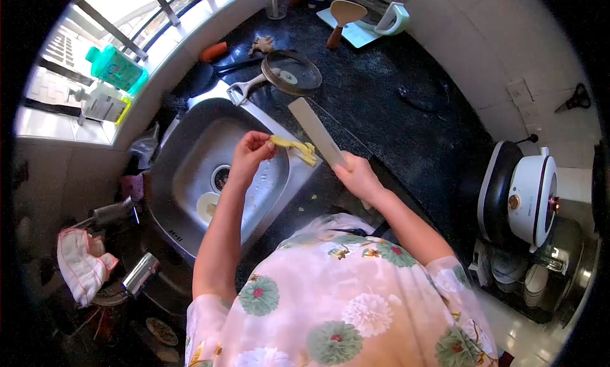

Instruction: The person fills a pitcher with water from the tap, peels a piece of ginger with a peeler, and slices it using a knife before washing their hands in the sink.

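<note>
Over the right rim of the sink [184, 151], my left hand [251, 156] pinches a limp yellow-green strip of vegetable [297, 148]; its exact kind is unclear. The strip's free end hangs toward the blade on the other side. My right hand [359, 178] is wrapped around a kitchen knife [314, 130] with a long, broad, pale blade pointing up and left. A small gap seems to separate the blade from the vegetable. My right fingers hide most of the knife's handle.
Beyond the sink, a round shallow dish [309, 81] holds white pieces, beside a peeler [244, 89]. A carrot [213, 52] and ginger [261, 45] lie behind. A white cooker [530, 198] stands at right, a faucet [141, 273] at left.
</note>
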A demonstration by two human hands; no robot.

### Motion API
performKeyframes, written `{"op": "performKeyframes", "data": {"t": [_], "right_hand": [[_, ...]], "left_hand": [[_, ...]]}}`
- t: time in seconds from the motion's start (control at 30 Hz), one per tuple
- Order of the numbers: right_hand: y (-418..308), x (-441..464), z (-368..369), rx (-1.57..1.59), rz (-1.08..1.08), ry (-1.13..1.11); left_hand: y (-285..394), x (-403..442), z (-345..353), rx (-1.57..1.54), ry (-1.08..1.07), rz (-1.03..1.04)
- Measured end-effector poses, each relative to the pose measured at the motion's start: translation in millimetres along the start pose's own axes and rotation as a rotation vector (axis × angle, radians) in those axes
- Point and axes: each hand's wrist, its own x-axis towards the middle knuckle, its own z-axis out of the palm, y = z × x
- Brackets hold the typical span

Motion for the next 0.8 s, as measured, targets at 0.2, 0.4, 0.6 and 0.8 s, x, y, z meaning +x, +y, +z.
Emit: {"op": "performKeyframes", "data": {"t": [0.2, 0.4, 0.6, 0.8], "right_hand": [[12, -11, -3, 0.031, 0.069, 0.010], [18, -16, -5, 0.023, 0.047, 0.066], [13, -16, -7, -0.002, 0.052, 0.042], [11, -15, -4, 0.069, 0.040, 0.051]], "left_hand": [[22, 55, 6, 0.167, 0.269, 0.056], [24, 72, 10, 1.033, 0.424, 0.327], [17, 22, 34, 0.942, 0.179, 0.571], [-3, -18, 63, 1.047, -0.105, 0.568]]}}
